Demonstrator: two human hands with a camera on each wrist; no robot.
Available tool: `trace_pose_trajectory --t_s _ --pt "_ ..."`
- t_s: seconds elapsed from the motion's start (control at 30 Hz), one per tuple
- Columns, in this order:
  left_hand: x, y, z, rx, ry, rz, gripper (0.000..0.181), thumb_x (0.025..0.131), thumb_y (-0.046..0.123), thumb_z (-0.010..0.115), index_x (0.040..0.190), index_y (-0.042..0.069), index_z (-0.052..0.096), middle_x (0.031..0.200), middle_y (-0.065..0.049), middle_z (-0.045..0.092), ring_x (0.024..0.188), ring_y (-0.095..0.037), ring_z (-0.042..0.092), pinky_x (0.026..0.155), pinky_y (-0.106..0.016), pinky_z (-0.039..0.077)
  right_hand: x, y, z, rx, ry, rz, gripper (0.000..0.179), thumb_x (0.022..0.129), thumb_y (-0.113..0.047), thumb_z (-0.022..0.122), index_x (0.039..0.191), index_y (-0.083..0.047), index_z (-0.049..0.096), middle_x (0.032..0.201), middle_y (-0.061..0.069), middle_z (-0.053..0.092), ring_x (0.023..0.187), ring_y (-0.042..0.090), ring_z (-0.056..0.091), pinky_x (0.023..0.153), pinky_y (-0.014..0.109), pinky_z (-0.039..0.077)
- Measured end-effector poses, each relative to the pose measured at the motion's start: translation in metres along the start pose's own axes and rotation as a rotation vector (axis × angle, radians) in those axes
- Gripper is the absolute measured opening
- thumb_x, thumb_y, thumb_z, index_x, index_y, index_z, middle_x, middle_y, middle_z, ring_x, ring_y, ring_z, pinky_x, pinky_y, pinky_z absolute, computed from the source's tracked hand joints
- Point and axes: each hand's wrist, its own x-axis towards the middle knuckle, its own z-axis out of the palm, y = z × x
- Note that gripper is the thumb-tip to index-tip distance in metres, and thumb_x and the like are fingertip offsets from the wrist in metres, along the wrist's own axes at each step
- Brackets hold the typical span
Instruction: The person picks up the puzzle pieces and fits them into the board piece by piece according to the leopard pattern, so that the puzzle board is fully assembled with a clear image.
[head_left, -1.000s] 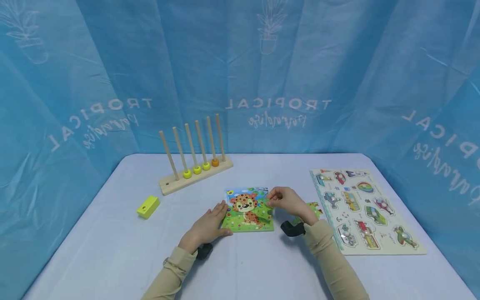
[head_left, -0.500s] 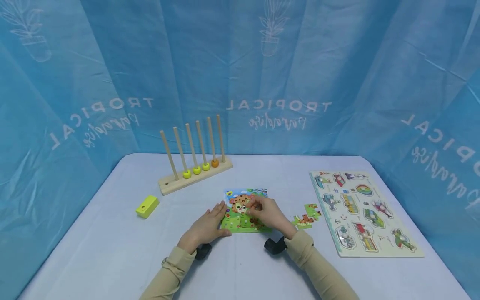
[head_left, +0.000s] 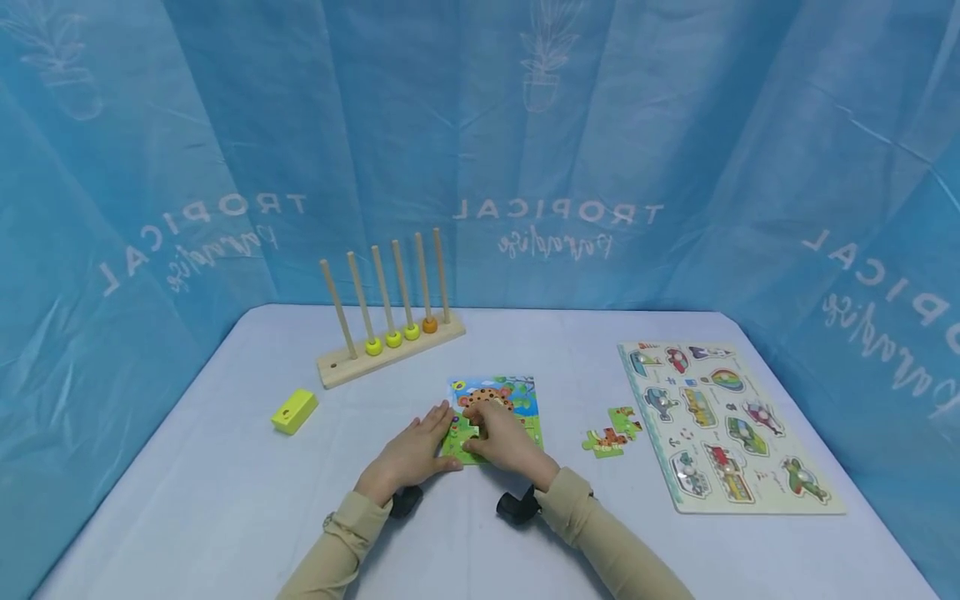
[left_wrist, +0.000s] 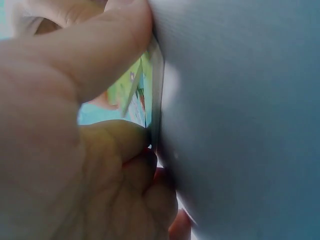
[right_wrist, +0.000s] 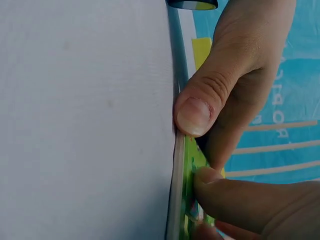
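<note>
A leopard jigsaw puzzle [head_left: 529, 398] in a shallow board lies in front of me. My left hand [head_left: 408, 454] rests flat at its left edge, fingers straight and thumb near the lower left corner. My right hand [head_left: 504, 440] is over the lower left of the picture, pinching a green puzzle piece [left_wrist: 129, 90] between thumb and fingers. The piece tilts up from the board in the left wrist view. In the head view the right hand covers it and part of the leopard. Loose puzzle pieces [head_left: 606, 443], green with leopard spots, lie right of the board.
A wooden peg rack [head_left: 393, 357] with yellow and orange beads stands at the back left. Nearer is a yellow block [head_left: 295, 412]. A vehicle peg puzzle board [head_left: 727, 429] lies at the right. Blue curtains [head_left: 495, 150] hang behind and beside the white table [head_left: 225, 500].
My right hand has moved left across the puzzle with the piece, from its right edge to the lower left, uncovering the loose pieces. My left hand has stayed in place.
</note>
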Motion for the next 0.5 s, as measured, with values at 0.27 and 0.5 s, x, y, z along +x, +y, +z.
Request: trace_pose_trajectory --t_s 0.27,0.5 --pt "-0.001 0.001 -0.002 0.003 -0.006 0.004 0.084 0.09 0.039 0.066 0.15 -0.005 0.028 0.16 -0.02 0.022 0.148 -0.036 0.023 0.121 -0.052 0.024 -0.001 -0.004 0.002 -0.059 -0.023 0.01 0.044 0.085 -0.017 0.075 0.126 -0.005 0.062 0.118 0.014 0.058 0.104 0.024 0.056 0.092 0.043 0.052" --pt "0.0 0.001 -0.002 0.004 -0.003 -0.001 0.084 0.09 0.039 0.066 0.15 -0.004 0.028 0.16 -0.019 0.022 0.148 -0.035 0.023 0.121 -0.052 0.024 -0.002 0.009 -0.012 0.122 -0.095 -0.019 0.04 0.091 -0.019 0.068 0.129 -0.007 0.06 0.116 0.01 0.061 0.098 0.019 0.058 0.081 0.032 0.053"
